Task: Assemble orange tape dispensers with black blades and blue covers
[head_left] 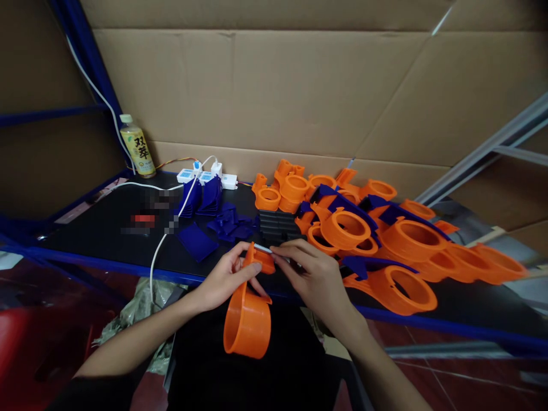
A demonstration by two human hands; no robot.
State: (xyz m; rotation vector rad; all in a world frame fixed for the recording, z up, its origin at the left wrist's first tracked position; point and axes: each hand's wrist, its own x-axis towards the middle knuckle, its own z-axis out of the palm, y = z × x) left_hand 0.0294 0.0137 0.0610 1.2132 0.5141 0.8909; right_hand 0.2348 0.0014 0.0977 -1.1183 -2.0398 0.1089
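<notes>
My left hand [222, 277] grips an orange plastic ring-shaped part [247, 322] by its upper bracket, and the ring hangs below the table's front edge. My right hand [314, 274] pinches a thin grey strip [264, 249] and holds it against the top of that orange bracket. Both hands sit just in front of the black table [107, 234]. A pile of similar orange ring parts [385, 245] lies directly to the right of my right hand.
Blue plastic pieces [226, 224] and a black ribbed block [278, 224] lie behind my hands. A white power strip [205, 177] with cables and a drink bottle [137, 147] stand at the back left. Cardboard walls the rear; a metal frame [483, 154] slants at right.
</notes>
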